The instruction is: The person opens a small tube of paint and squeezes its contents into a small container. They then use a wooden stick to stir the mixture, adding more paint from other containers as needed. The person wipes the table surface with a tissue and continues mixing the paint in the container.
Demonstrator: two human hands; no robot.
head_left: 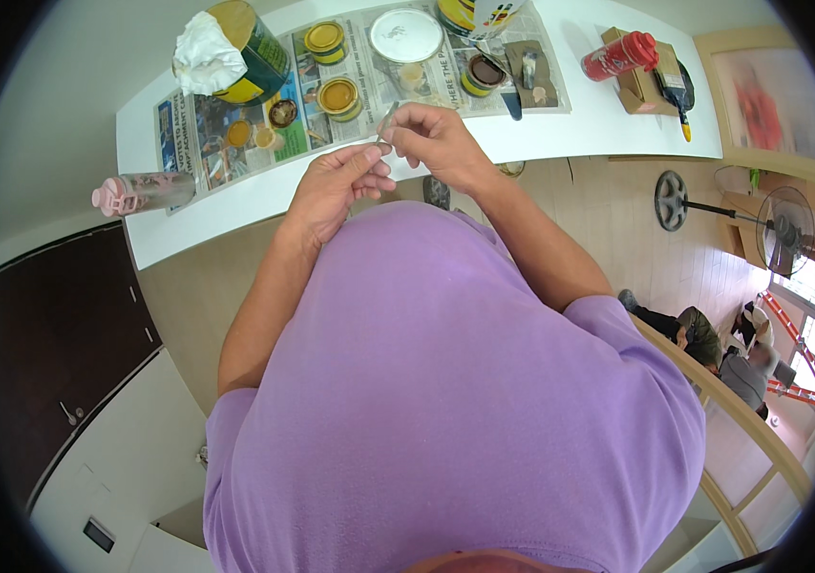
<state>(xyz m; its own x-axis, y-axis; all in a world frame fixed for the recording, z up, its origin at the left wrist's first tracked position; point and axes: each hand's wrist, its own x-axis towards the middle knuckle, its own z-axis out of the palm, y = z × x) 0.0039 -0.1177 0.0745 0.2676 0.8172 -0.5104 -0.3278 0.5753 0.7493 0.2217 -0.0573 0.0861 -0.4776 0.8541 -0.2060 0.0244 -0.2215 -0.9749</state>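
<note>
In the head view, a yellow tin and a brown tin stand on newspaper over the tabletop; their opening seems done, while the handling of a thin greyish piece seems unfinished. It lies near the tabletop's edge, pinched between fingers of the right hand; the left hand has fingertips nearly together just below, but whether they grip it, I cannot tell.

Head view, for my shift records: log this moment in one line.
left hand: touching thin grey item | right hand: pinching it | beyond: tins on newspaper
</note>
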